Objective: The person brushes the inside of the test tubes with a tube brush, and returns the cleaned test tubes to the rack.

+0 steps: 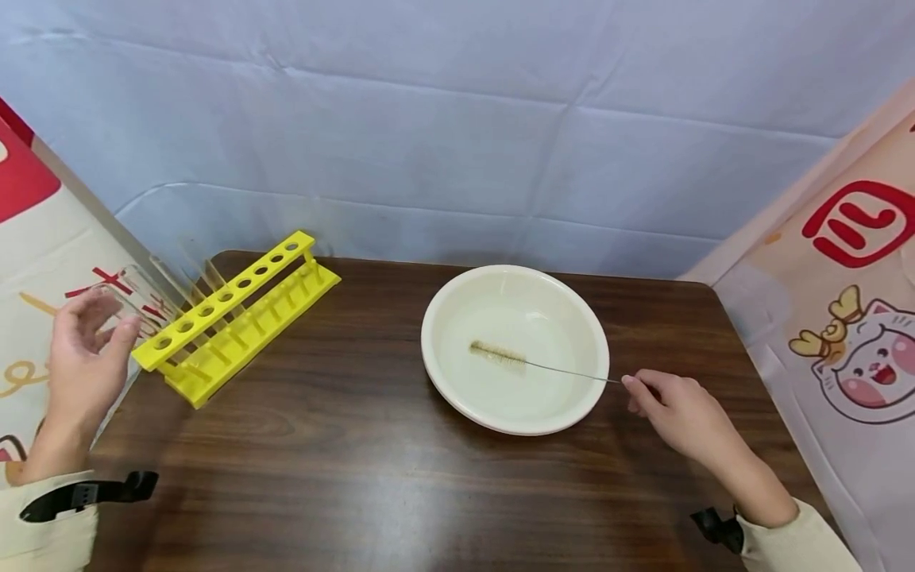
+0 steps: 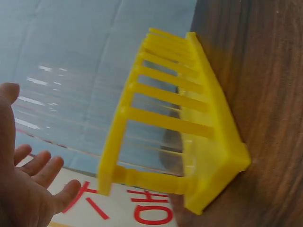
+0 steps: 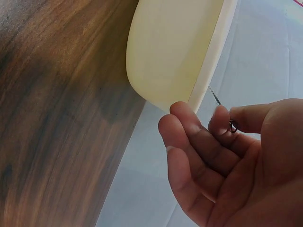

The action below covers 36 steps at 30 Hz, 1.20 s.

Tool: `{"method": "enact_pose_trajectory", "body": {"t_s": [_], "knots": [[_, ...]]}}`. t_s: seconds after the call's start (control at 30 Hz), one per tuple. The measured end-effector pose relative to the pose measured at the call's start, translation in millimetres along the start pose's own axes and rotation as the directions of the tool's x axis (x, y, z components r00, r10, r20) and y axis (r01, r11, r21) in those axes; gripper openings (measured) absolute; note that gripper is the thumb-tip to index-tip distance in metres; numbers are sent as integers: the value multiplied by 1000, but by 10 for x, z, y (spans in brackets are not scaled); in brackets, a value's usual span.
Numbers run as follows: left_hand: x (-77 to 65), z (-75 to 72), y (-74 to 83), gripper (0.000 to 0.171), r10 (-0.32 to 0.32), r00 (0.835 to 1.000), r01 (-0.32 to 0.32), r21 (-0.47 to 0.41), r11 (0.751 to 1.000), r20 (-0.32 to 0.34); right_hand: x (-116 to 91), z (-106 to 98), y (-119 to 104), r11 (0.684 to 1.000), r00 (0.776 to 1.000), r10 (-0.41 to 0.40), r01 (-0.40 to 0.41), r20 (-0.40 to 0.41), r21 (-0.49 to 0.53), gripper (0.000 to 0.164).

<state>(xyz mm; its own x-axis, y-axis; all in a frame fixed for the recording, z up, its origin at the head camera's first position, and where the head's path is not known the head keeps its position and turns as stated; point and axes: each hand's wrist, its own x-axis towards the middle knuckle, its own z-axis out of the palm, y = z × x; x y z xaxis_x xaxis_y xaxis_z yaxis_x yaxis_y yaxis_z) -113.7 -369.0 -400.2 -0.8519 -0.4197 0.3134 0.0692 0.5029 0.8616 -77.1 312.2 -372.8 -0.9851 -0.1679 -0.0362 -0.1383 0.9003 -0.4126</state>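
Observation:
At the left of the head view a yellow test tube rack [image 1: 235, 290] holds several clear glass test tubes [image 1: 175, 280], standing at its near end. My left hand [image 1: 89, 349] is beside the tubes' upper ends, fingers apart and loosely bent; the left wrist view shows no tube gripped between thumb and fingers. My right hand [image 1: 675, 409] pinches the looped wire end of a test tube brush [image 1: 498, 353] between thumb and index finger. The brush's wire crosses the rim of a cream-white basin [image 1: 431, 349], and its bristles lie inside, apparently in clear water.
A dark brown wooden table [image 1: 322, 477] carries the rack and basin. Behind it hangs a pale blue-grey cloth [image 1: 429, 143]. Printed panels stand at both sides, the right one with a cartoon cat [image 1: 875, 357]. Black straps [image 1: 89, 494] are on both wrists.

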Motion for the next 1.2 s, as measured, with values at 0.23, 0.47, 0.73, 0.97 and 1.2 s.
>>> {"method": "enact_pose_trajectory", "body": {"t_s": [0.23, 0.47, 0.73, 0.97, 1.2], "knots": [[-19, 50, -167, 37, 59, 996, -59, -9, 998, 63, 11, -5, -11, 1000, 1000, -10, 10, -6, -2, 34], [-47, 85, -227, 24, 39, 999, -41, 66, 997, 22, 15, -9, -13, 1000, 1000, -24, 24, -13, -3, 33], [-23, 97, -239, 28, 26, 999, -23, 87, 996, -31, 13, -8, -15, 1000, 1000, -29, 29, -6, 8, 34], [-3, 83, -195, 29, 92, 989, -83, 80, 993, -112, -6, -25, -27, 997, 999, -28, 25, 36, 68, 36], [25, 83, -66, 30, 144, 973, -118, 151, 981, -179, -12, -33, -22, 992, 998, -43, 47, -39, 113, 38]]}}
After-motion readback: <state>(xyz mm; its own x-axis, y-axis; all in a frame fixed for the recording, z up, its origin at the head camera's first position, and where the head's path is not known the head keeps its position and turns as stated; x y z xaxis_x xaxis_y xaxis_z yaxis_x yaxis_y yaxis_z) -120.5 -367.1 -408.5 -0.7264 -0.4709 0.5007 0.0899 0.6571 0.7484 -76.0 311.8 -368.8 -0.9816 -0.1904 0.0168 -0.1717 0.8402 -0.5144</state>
